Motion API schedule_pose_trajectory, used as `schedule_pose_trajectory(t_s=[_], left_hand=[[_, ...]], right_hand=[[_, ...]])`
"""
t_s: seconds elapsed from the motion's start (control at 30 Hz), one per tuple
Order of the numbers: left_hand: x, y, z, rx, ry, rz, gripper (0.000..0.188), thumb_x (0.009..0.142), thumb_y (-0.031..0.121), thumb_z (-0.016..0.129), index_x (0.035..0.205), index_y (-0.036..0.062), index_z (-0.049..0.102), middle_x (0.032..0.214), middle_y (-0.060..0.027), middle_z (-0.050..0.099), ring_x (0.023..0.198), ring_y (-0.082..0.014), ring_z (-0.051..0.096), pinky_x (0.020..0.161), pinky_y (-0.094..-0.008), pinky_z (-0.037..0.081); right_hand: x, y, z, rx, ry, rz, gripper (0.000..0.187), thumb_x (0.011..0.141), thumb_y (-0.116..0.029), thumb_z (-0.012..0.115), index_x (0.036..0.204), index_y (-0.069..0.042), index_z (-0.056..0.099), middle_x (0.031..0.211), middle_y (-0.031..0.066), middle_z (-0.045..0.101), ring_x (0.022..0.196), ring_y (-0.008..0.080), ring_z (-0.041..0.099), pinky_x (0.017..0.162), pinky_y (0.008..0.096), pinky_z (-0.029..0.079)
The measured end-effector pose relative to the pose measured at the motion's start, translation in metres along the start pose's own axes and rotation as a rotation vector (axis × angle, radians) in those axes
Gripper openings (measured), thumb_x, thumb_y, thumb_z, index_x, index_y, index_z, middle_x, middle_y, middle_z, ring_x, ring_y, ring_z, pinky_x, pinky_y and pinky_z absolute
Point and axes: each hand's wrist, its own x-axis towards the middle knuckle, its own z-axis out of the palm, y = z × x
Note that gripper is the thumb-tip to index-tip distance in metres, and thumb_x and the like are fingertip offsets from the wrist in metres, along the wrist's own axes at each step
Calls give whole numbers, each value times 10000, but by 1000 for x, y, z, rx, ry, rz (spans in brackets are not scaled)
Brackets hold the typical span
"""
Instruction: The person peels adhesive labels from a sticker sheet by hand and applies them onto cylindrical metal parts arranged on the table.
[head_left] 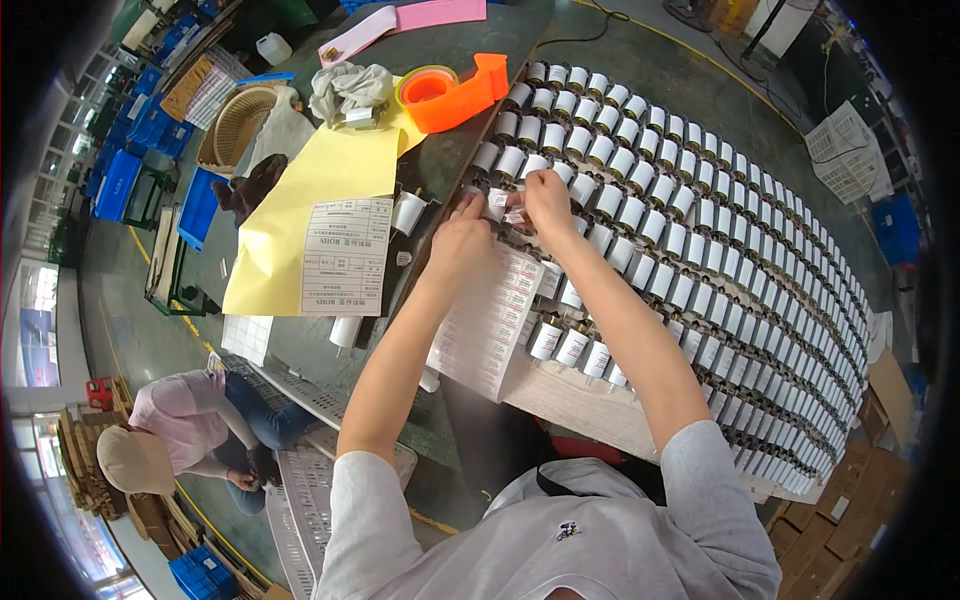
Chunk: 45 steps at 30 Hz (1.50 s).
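bending close together, the fingers of the left hand (462, 240) and right hand (549, 205) flank a small pale label (497, 199); whether they grasp it, i cannot tell. below them, a flat, glossy label sheet (488, 325); beyond, rows of smooth white cylinders (631, 212).

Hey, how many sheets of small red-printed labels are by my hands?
1: the label sheet lies on the near side of your left hand and right hand, beside some white cylinders. More could be hidden underneath it.
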Motion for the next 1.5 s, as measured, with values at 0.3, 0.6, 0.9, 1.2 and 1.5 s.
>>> schedule_pose_trajectory(t_s=[0.3,0.6,0.9,1.2,1.5], left_hand=[[-13,4,-11,-105,64,26,168,666,74,537,762,-49,597,1261,-251,458,1214,-338,417,1023,-449,303],[-3,11,-3,13,-12,90,217,640,44,541,820,-47,624,1248,-206,488,1227,-305,409,1015,-493,304],[4,15,5,25,55,136,211,638,65,541,794,-55,617,1273,-205,463,1209,-321,424,1014,-498,301],[-5,26,-12,-77,29,115,204,640,50,512,803,-50,584,1276,-204,465,1230,-323,401,1017,-532,273],[-1,32,2,42,-80,195,273,707,130,543,916,-22,630,1295,-174,459,1257,-281,376,1046,-508,228]], right_hand=[[-8,0,1,-22,-10,25,286,912,-215,358,1076,1,450,761,109,644,446,107,435,390,257,423],[-8,11,0,-615,374,-461,279,905,-228,390,1033,3,482,810,166,642,686,322,612,605,427,471],[12,24,-22,-413,386,-365,229,889,-188,428,1004,3,480,952,207,587,875,392,561,728,464,442],[10,30,-19,-542,402,-523,240,909,-172,406,1018,35,460,730,173,596,553,275,612,537,381,477],[-16,-1,-16,-633,386,-438,196,884,-183,453,927,5,487,779,200,607,739,394,583,649,472,449]])
